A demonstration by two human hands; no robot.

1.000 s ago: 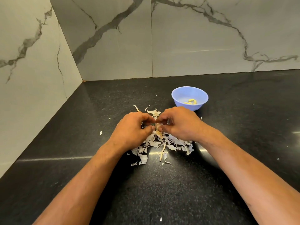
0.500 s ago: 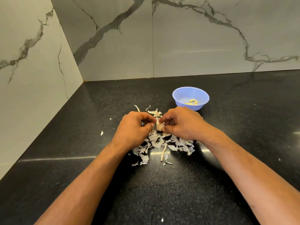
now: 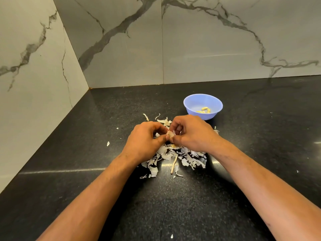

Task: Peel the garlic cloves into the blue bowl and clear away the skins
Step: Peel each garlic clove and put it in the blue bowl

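Both hands meet over a pile of white garlic skins (image 3: 189, 159) on the black counter. My left hand (image 3: 145, 140) and my right hand (image 3: 192, 134) pinch one small garlic clove (image 3: 171, 135) between their fingertips, its pale skin partly showing. The blue bowl (image 3: 191, 103) stands just behind my right hand, with a few peeled yellowish cloves (image 3: 204, 110) in its bottom. A thin dry stem (image 3: 174, 164) lies in the pile near its front edge.
The black speckled counter (image 3: 86, 171) runs into a corner of marble walls (image 3: 121, 49) at the back and left. Stray skin flakes (image 3: 108, 143) lie left of the pile and near the front edge.
The hands have stayed over the pile, fingers shifting a little on the clove; the right hand's fingers have lifted slightly and a bit more pale skin shows between the fingertips.
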